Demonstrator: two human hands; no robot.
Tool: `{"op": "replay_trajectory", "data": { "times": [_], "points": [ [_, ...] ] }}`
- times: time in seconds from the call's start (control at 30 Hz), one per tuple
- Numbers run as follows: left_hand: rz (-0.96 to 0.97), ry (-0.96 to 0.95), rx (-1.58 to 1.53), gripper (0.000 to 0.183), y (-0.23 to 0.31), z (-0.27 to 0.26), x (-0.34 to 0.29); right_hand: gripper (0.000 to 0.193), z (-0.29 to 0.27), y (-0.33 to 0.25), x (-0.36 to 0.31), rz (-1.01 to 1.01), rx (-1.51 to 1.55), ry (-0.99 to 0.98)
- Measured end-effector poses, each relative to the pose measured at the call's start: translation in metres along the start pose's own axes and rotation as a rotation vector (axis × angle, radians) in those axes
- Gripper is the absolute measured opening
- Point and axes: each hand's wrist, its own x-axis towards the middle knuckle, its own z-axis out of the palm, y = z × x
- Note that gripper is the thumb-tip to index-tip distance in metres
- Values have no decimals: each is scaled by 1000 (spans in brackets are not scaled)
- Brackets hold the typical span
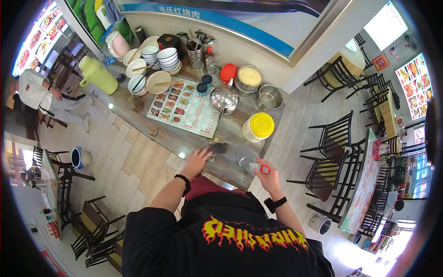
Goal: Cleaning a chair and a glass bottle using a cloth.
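Note:
My left hand [196,161] is at the near edge of the wooden counter, its fingers on a dark, blurred cloth-like piece [218,148] pressed to the top. To its right, my right hand [269,177] grips a small clear glass bottle [246,163] by its red-capped end. The bottle lies tilted, its clear body pointing left. Just beyond stands a tub with a yellow lid [262,124]. A laminated picture menu [184,107] lies flat farther to the left.
Past the menu are stacked bowls [168,60], a green thermos jug [97,76], a lidded steel pot [224,99], an open steel pot [269,97] and a red-lidded container [228,72]. Black chairs [330,138] stand right. A person [39,94] is at far left.

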Motion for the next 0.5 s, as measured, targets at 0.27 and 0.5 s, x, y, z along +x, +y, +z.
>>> {"op": "replay_trajectory", "data": {
  "times": [0.27,0.5],
  "points": [
    [-539,-34,138,62,-147,-44,-3,42,3,-10,4,-104,-293,182],
    [-588,-115,81,61,-274,-67,43,42,-13,-14,-23,238,-486,320]
  ]
}}
